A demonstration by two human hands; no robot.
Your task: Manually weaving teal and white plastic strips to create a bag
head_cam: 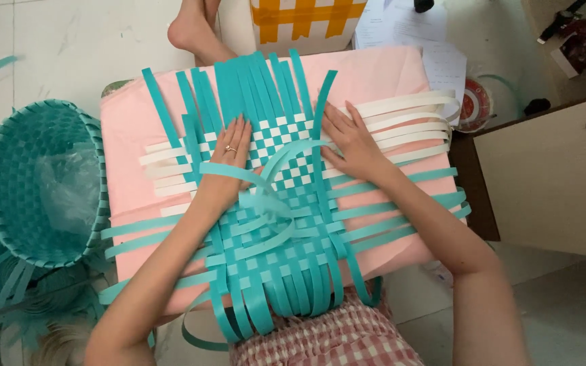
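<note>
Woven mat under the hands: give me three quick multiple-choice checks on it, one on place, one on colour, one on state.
1. Where does the finished teal basket stand?
A. On the floor beside the left arm
B. On the pink board
C. On the wooden cabinet

2. Which colours of strip make up the woven mat?
A. Teal and yellow
B. Teal and white
C. Pink and white

3. How do the left hand and right hand lie?
A. Both clenched in fists
B. Lifted clear of the mat
C. Flat, palms down, fingers spread on the weave

Answers: 1 A, the basket sits on the tiles off the pink board. 2 B, white strips cross teal ones in the upper part. 3 C, both palms press on the strips, holding nothing.
</note>
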